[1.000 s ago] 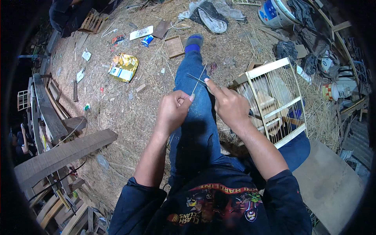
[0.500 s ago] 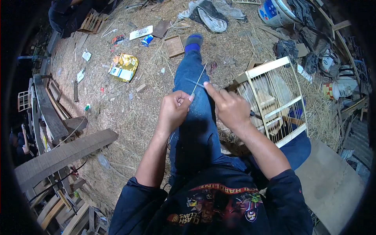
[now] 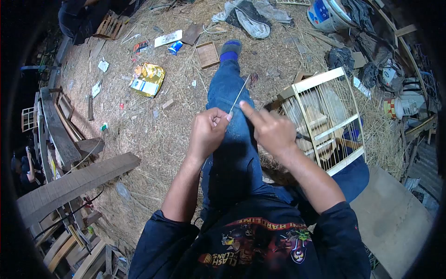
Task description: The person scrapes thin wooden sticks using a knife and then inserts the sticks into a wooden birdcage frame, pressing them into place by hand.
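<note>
Over my outstretched leg, my left hand [image 3: 210, 130] pinches a thin pale stick [image 3: 240, 95] that slants up and away to the right. My right hand [image 3: 274, 130] is closed around a knife, its index finger stretched along the blade. The knife's dark handle end [image 3: 303, 136] pokes out behind the palm, and its narrow blade [image 3: 227, 101] is blurred against the jeans, crossing the stick close to my left fingertips. A wooden cage [image 3: 329, 122] with thin upright bars rests tilted beside my right hand, over my other leg.
Straw and shavings cover the ground. A gold packet [image 3: 148, 80], a small wooden tray [image 3: 207, 55] and a bucket [image 3: 327, 15] lie ahead. A thick plank [image 3: 79, 181] juts in from the left; a flat board [image 3: 395, 214] lies right. Another person [image 3: 76, 21] is at upper left.
The knife blade and my right index finger have shifted slightly back along the stick toward me. The stick's far end has swung a little to the right. My left hand keeps its pinch.
</note>
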`<state>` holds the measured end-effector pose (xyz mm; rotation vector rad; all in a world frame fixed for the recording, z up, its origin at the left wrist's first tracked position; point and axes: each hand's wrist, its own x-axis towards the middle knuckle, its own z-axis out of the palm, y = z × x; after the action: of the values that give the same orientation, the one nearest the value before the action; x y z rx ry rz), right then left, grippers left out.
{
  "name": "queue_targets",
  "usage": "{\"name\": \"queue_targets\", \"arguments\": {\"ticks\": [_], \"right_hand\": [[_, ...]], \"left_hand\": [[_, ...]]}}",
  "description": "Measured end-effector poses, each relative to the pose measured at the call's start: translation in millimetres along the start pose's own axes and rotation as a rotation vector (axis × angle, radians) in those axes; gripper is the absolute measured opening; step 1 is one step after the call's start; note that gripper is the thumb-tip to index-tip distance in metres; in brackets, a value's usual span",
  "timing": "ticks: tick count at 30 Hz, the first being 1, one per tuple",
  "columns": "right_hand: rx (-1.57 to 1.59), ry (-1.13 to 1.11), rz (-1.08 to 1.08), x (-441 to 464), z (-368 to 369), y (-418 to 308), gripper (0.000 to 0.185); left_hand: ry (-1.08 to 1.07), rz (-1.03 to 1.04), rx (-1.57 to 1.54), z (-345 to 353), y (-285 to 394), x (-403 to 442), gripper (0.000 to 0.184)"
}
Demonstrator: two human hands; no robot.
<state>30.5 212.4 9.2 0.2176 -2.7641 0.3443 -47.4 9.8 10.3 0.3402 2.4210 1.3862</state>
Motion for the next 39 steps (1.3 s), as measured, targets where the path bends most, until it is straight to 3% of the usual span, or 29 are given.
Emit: {"name": "queue_targets", "arguments": {"ticks": [8,9,14,16,20,25,30,39], "right_hand": [[-0.005,-0.001,0.023,1.6,4.6,3.2,0.06],[-0.013,0.029,0.05,5.2,3.0,7.5,0.048],[-0.036,-0.038,-0.044,-2.1,-0.9,-6.0,0.047],[0.005,0.011,0.071,3.3,2.2,5.3,0.051],[0.048,-0.014,-0.001,-6.7,2.9,-11.7,0.064],[0.09,-0.022,0.012,-0.5,1.1,-5.5,0.064],[0.103,-0.001,0.036,-0.6,7.6,-0.9,0.064],[0.012,0.018,0.011,-7.7,8.2,-5.6,0.064]], "left_hand": [[-0.017,-0.056,-0.053,0.1,3.0,0.6,0.019],[-0.018,-0.066,-0.053,-0.8,3.0,-0.6,0.018],[-0.011,-0.013,-0.042,2.9,-5.8,0.8,0.019],[-0.01,-0.022,-0.071,2.6,-7.0,-1.2,0.018],[-0.008,0.007,-0.032,-0.2,-3.2,-1.6,0.018],[0.017,-0.018,-0.004,-2.7,4.1,-4.6,0.016],[-0.038,-0.203,-0.105,-16.0,6.1,-23.0,0.018],[-0.063,-0.147,-0.179,-9.9,-11.0,-23.8,0.021]]}}
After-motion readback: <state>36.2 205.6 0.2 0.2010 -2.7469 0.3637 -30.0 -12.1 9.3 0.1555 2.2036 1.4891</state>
